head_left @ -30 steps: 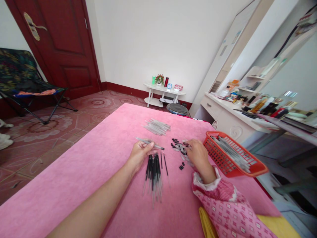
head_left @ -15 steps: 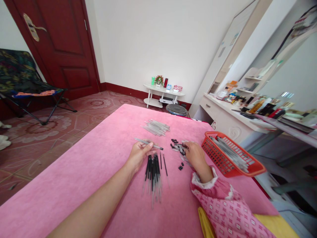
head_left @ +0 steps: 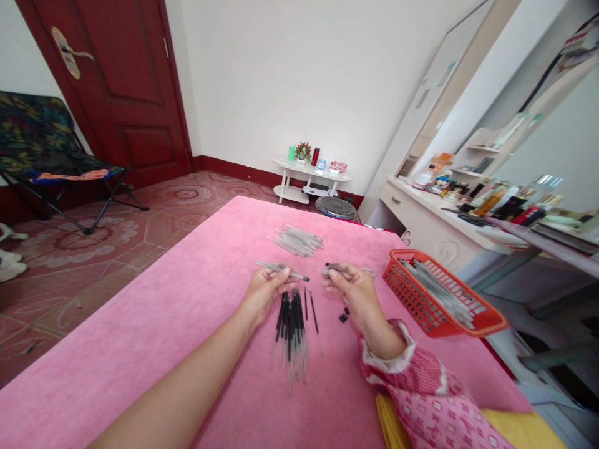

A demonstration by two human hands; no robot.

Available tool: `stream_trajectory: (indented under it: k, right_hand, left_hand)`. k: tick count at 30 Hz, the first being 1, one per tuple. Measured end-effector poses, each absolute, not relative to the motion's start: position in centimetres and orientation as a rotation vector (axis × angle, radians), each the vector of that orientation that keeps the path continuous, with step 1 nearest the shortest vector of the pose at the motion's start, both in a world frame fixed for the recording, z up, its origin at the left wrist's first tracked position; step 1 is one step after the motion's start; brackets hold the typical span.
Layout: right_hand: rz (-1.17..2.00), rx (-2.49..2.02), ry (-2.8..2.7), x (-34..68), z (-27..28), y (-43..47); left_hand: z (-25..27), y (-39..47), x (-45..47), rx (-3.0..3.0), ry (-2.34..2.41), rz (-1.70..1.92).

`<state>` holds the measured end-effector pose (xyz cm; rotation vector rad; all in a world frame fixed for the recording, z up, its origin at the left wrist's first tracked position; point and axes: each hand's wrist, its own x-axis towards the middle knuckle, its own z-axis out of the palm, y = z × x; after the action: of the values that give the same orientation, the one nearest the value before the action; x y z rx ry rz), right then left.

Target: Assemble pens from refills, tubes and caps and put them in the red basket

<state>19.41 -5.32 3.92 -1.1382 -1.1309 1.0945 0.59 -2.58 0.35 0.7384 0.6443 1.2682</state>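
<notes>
A translucent pen with a black tip (head_left: 299, 276) is pinched between the thumb and fingers of my left hand (head_left: 264, 292), its tip pointing right. My right hand (head_left: 359, 292) is closed in a pinch around a small pale piece (head_left: 326, 272) that looks like a clear pen cap; the fingers partly cover it. Below my left hand lies a bundle of black pen refills (head_left: 291, 330), with two loose refills (head_left: 312, 312) to its right. Small black pieces (head_left: 344, 316) rest beneath my right hand, which hides most of the small-parts pile. Several translucent pen barrels (head_left: 299, 241) lie beyond both hands.
An orange-red plastic basket (head_left: 489, 325) holding more pen barrels stands at the right on the pink-covered table (head_left: 196, 299). Yellow cloth (head_left: 389, 421) lies near my right sleeve. Farther right is a dressing table (head_left: 435, 218) crowded with bottles. A folding chair (head_left: 47, 143) stands left.
My right hand has lifted from the small-parts pile and moved left toward the pen, now with a small pale piece at its fingertips. My left hand keeps the pen almost still.
</notes>
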Motion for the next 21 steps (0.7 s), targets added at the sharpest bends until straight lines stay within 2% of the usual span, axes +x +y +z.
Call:
stream_trajectory:
  k: [11, 21]
  right_hand:
    - [1.041, -1.148, -1.226, 17.8, 3.3, -5.7]
    - [0.730, -1.157, -1.412, 17.5, 2.7, -5.6]
  left_hand:
    - [0.1, -2.4, 0.5, 0.702, 0.645, 1.285]
    - [0.0, -2.4, 0.4, 0.721, 0.697, 1.268]
